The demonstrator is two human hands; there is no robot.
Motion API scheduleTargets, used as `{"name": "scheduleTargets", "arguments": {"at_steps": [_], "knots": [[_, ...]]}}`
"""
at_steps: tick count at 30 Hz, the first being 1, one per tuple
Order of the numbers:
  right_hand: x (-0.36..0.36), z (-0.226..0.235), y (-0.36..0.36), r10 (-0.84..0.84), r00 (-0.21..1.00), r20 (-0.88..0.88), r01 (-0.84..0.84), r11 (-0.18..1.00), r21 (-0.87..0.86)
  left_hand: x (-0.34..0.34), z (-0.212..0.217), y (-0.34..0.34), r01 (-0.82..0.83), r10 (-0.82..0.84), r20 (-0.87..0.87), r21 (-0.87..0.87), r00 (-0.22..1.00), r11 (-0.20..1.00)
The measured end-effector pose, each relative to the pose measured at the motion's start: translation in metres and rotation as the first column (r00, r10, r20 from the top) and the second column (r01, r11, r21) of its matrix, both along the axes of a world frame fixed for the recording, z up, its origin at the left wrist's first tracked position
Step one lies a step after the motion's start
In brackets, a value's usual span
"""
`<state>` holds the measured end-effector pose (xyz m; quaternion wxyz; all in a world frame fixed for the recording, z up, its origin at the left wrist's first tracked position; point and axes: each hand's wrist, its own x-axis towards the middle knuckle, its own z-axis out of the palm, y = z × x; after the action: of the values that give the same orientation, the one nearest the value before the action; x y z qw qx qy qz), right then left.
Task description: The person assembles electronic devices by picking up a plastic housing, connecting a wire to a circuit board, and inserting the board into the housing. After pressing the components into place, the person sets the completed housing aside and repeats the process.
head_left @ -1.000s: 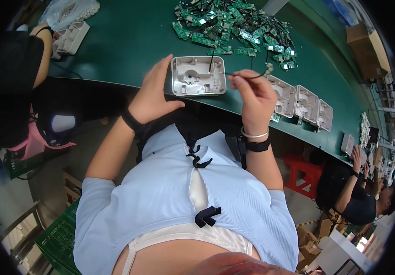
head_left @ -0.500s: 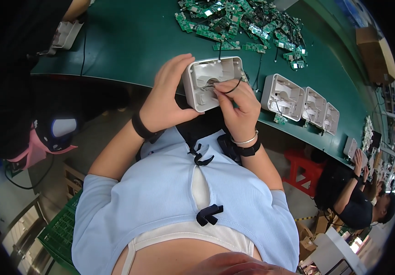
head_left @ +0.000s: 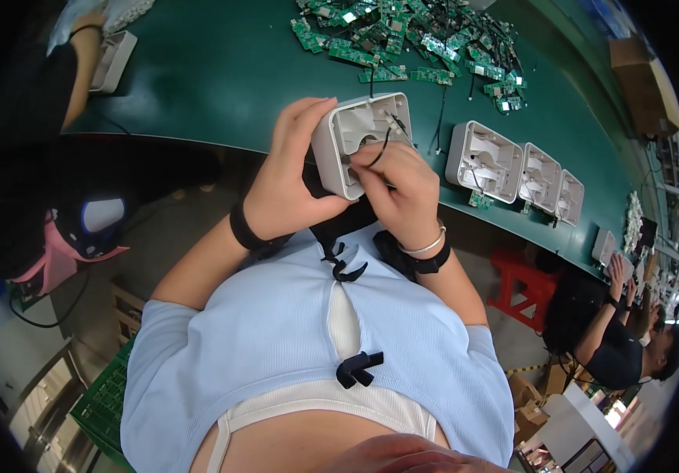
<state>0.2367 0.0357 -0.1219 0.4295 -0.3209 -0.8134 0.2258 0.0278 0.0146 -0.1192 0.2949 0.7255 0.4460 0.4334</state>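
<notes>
My left hand grips a white plastic housing by its left side, with the open hollow facing me. Inside that hollow, my right hand has its thumb and fingers pinched together. A black cable loops up from those fingers towards the housing's upper right rim, where a small dark part, perhaps a board seen edge-on, hangs. The pinched tip is mostly hidden by my fingers. The housing is held tilted over the table's near edge.
Loose green circuit boards with cables lie heaped on the green table. To the right stand three white housings in a row, with small boards hanging off them. Co-workers sit at the right and at the far left. A red stool stands below the table.
My right hand has shifted slightly left and down inside the housing, and the housing has turned a little. At the far left, a co-worker's arm has moved over the table.
</notes>
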Motion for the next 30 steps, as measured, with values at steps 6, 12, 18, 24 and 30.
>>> {"name": "scheduleTargets", "arguments": {"at_steps": [6,12,18,24,30], "knots": [[-0.002,0.005,0.001,-0.089,0.994,0.058,0.092,0.994,-0.056,0.000,-0.005,-0.002,0.032,-0.012,0.133,-0.154,0.991,0.988],[0.015,0.011,-0.007,-0.190,0.981,0.044,0.190,0.982,-0.005,-0.007,-0.003,0.002,0.058,-0.035,0.120,-0.190,0.992,0.980],[0.018,0.020,0.006,-0.507,0.819,0.270,0.506,0.859,0.081,-0.008,0.002,0.001,0.044,-0.036,0.045,-0.188,0.998,0.981],[0.027,-0.001,0.012,-0.441,0.887,0.138,0.446,0.895,-0.008,-0.011,0.004,0.004,0.041,-0.008,0.102,-0.322,0.995,0.946],[0.017,0.016,-0.005,-0.314,0.949,0.026,0.315,0.945,-0.093,-0.013,-0.011,0.005,0.044,-0.040,0.026,-0.190,0.999,0.981]]}}
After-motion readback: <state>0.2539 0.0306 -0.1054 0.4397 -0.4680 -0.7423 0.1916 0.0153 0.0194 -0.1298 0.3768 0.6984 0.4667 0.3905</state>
